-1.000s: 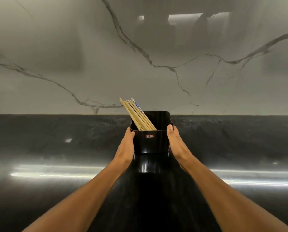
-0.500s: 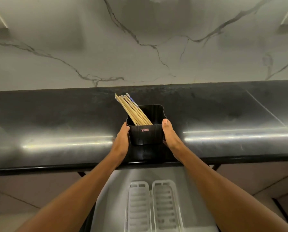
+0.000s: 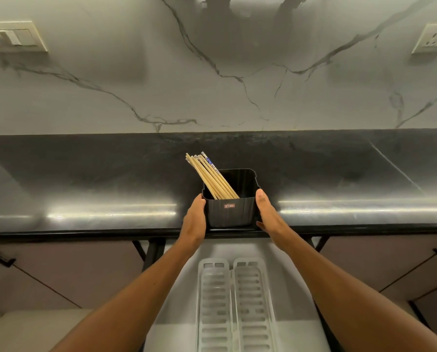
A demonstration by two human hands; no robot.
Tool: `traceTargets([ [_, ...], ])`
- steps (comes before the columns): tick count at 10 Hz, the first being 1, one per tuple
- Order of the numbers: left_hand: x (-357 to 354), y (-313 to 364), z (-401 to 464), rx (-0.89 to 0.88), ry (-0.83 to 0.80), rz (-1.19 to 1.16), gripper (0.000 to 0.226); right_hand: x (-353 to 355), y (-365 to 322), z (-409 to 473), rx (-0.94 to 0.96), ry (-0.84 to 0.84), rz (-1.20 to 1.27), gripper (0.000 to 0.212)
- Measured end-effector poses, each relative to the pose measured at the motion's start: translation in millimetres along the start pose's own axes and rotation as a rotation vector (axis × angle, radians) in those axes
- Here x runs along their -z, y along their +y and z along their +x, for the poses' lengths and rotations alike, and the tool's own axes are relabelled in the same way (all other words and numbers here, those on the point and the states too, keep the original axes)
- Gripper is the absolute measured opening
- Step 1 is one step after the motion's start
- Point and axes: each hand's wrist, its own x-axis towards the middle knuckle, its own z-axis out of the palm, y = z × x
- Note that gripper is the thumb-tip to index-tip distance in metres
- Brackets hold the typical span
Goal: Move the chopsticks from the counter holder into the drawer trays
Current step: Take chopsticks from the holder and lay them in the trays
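No text can be read. 1 small label, red-edged with pale marks, is seen on the near wall of the black holder, but its characters are too small and blurred to be made out. A blue-and-white printed pattern is carried on the upper end of 1 chopstick in the holder; no letters or numbers can be told there.
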Motion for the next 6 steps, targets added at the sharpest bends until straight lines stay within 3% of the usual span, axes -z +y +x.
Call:
traceTargets([
  [3, 0, -6, 10, 0.012, 0.055, 0.01, 0.031, -1, 5, 6, 0.026, 0.04, -0.016, 0.066],
  [5, 9, 12, 27, 0.029, 0.15, -0.012, 0.055, 7, -34, 19, 0.267, 0.41, -0.239, 0.051],
  [6, 17, 24, 40, 0.03, 0.227, -0.032, 0.054, 4, -61, 34, 0.395, 0.369, -0.437, 0.039],
])
